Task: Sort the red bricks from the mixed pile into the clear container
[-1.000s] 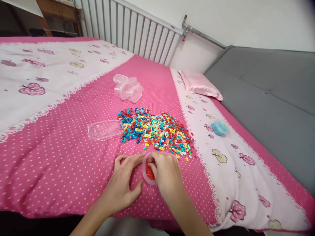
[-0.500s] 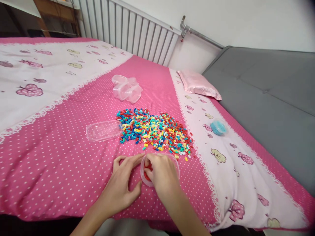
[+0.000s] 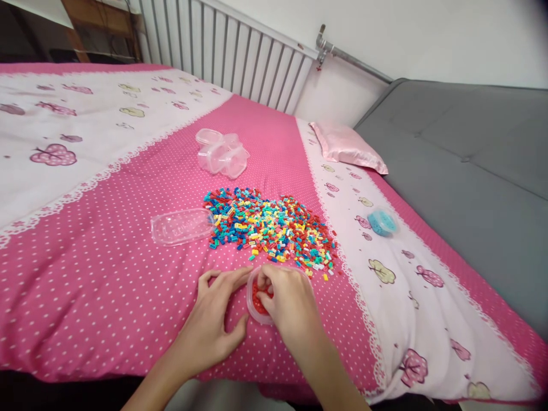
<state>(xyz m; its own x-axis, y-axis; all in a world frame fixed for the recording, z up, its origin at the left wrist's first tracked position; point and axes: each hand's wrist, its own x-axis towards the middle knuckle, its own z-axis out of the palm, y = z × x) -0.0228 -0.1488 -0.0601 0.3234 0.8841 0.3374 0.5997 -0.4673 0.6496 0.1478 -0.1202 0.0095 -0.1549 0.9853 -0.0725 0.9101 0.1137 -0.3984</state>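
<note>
A clear plastic container (image 3: 253, 309) with small red building bricks (image 3: 260, 301) in it sits near the bed's front edge. My left hand (image 3: 216, 311) rests at the container's left side, thumb and fingers spread, with the fingertips at its rim. My right hand (image 3: 289, 294) reaches into the container from the right, fingers curled together over the red bricks; whatever they pinch is hidden. Just beyond the hands spreads a heap of small multicoloured bricks (image 3: 269, 222). A clear oblong lid (image 3: 182, 226) lies at the heap's left edge.
Behind the heap stands a cluster of clear plastic containers (image 3: 222, 154). A blue-filled container (image 3: 382, 222) rests on the white strip at right. Further back lie a pink pillow (image 3: 349, 148), a grey headboard (image 3: 462, 142) and a white radiator (image 3: 231, 48). The pink bedspread (image 3: 107, 274) has soft folds.
My right hand has shifted slightly inside the container, and more of the red bricks show now. My left hand stays at the rim. The view has moved a little.
</note>
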